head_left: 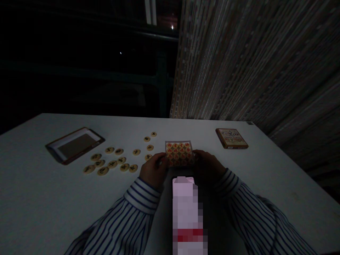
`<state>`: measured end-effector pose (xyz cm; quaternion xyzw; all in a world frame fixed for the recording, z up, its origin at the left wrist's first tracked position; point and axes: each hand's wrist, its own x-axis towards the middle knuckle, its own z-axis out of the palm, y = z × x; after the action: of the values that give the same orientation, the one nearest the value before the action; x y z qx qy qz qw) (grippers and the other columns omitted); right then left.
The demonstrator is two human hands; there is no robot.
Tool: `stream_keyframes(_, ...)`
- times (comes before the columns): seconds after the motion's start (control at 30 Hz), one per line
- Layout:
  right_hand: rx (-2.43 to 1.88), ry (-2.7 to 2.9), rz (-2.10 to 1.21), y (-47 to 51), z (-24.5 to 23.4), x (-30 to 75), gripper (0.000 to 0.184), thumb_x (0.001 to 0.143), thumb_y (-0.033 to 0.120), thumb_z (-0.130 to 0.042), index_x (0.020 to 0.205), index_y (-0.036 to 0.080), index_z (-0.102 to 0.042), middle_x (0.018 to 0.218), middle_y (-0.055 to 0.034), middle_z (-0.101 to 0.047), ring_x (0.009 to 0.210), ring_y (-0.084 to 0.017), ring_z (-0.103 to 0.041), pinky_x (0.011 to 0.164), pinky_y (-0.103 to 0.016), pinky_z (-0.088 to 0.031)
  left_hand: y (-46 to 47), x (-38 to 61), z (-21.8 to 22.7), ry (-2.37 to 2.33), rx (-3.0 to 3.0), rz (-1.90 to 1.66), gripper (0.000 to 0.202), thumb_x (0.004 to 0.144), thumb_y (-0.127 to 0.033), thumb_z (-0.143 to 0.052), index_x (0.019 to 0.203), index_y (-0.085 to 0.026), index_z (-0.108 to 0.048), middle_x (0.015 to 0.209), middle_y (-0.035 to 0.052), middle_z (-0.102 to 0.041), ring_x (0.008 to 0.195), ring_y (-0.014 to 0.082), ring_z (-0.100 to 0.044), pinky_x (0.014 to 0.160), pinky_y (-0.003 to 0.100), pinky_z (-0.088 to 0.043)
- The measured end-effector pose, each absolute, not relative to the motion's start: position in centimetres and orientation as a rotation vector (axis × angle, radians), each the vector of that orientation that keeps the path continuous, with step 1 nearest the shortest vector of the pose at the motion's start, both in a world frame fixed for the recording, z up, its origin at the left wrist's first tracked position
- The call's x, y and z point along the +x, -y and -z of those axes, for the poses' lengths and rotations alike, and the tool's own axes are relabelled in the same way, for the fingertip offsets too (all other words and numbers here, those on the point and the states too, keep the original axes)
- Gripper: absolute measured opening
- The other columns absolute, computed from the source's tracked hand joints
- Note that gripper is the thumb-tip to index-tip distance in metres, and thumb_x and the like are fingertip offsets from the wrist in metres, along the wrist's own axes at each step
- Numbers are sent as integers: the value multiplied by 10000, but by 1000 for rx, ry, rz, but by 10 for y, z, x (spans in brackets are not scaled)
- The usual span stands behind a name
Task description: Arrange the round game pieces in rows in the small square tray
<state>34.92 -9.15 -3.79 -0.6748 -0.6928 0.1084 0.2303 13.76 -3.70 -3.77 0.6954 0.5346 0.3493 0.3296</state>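
A small clear tray filled with red-marked round wooden game pieces sits at the table's middle. My left hand grips its left side with curled fingers, and my right hand holds its right side the same way. Several loose round pieces with dark marks lie scattered on the table to the left of my left hand, with a few more pieces nearer the tray. Both my sleeves are white with dark stripes.
An open box half with a brown rim lies at the left of the white table. A brown printed box lid lies at the right. A blurred-out patch covers the space between my arms. The room beyond is dark.
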Motion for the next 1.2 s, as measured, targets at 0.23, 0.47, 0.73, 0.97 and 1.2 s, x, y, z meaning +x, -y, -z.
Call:
stream_keyframes(0.23, -1804, 1909, -288, 91, 45, 353, 521, 620, 187, -584, 1126, 195, -462, 942, -57, -606, 793, -177, -560, 684, -319, -434, 37, 137, 39, -1381, 1832, -915, 319, 718, -395, -484, 923, -184, -606, 851, 53, -665, 764, 179, -609, 707, 311, -482)
stream_keyframes(0.47, -1826, 1906, -283, 91, 41, 350, 492, 630, 191, -571, 1112, 166, -473, 921, -63, -609, 782, -178, -563, 684, -314, -440, 39, 138, 36, -1382, 1836, -930, 307, 716, -384, -488, 903, -175, -614, 855, 57, -666, 759, 178, -608, 699, 303, -483)
stream_keyframes(0.73, -1813, 1932, -222, 93, 43, 351, 485, 647, 194, -554, 1123, 172, -461, 951, -79, -603, 822, -202, -562, 690, -333, -440, 37, 137, 38, -1390, 1848, -921, 309, 721, -389, -484, 909, -179, -611, 856, 57, -666, 769, 179, -610, 715, 308, -481)
stream_keyframes(0.97, -1806, 1975, -185, 92, 45, 352, 486, 648, 191, -551, 1124, 168, -457, 944, -73, -608, 811, -194, -569, 696, -326, -443, 36, 136, 38, -1397, 1852, -850, 317, 731, -375, -467, 944, -182, -601, 871, 56, -663, 814, 190, -603, 741, 322, -474)
stream_keyframes(1.2, -1729, 1991, -128, 94, 44, 350, 433, 690, 205, -516, 1112, 130, -457, 963, -102, -606, 866, -213, -565, 726, -351, -448, 37, 136, 34, -1369, 1811, -883, 346, 730, -383, -470, 955, -157, -603, 889, 65, -661, 833, 191, -599, 763, 320, -466)
